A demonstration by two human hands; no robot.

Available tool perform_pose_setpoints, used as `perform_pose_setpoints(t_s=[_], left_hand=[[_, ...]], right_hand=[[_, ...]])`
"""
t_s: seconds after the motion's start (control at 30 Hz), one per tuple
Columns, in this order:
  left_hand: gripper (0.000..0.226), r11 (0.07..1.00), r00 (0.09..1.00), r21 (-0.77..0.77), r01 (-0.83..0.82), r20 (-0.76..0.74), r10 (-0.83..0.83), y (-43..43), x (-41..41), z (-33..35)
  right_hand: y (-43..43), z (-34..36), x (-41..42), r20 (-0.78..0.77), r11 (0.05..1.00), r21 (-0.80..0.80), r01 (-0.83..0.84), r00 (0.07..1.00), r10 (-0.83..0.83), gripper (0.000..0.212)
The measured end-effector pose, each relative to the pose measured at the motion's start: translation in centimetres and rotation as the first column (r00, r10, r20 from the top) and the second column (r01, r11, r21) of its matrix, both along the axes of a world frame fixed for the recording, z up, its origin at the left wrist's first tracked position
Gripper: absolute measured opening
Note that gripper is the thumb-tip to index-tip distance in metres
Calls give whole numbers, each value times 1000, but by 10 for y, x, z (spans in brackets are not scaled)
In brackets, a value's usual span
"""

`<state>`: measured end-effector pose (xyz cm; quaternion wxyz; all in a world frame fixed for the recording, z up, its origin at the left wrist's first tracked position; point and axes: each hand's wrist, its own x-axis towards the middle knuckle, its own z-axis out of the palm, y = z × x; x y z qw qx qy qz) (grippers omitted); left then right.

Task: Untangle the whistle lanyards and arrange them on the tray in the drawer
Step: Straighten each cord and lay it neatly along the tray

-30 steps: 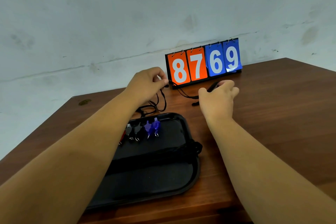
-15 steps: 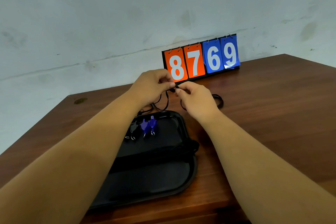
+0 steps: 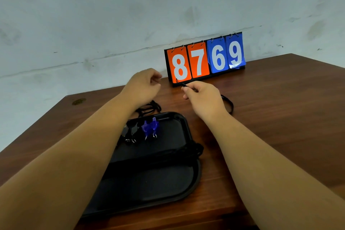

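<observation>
The left hand [image 3: 143, 87] hovered over the worktop [image 3: 280, 117], its grip loosely curled. Blue whistles [image 3: 150, 127] lay on the black tray [image 3: 186, 183]. The right hand [image 3: 203, 97] held its grip pinching a black lanyard [image 3: 184, 85] end, just before the scoreboard [image 3: 205, 59].

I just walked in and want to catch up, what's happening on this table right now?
A person is working on whistle lanyards at a wooden table. The right hand pinches the end of one black cord in front of the scoreboard. The left hand hovers beside it, fingers curled; whether it holds cord is unclear. The rest lie tangled behind the black tray, where blue whistles and black whistles sit.
</observation>
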<state>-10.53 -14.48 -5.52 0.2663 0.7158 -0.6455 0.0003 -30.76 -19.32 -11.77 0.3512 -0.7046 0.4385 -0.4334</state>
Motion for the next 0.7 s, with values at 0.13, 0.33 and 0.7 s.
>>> perform_pose_setpoints(t_s=[0.13, 0.33, 0.7], left_hand=[[46, 971, 960, 33, 237, -161, -229, 4, -23, 6], [17, 984, 971, -36, 174, -160, -178, -1, -37, 3], [8, 985, 971, 19, 169, -175, -163, 11, -33, 3]], right_hand=[[4, 1, -1, 2, 999, -34, -26, 1000, 27, 20], [7, 0, -2, -8, 998, -60, -31, 999, 31, 21], [23, 5, -4, -67, 989, -66, -131, 990, 127, 23]])
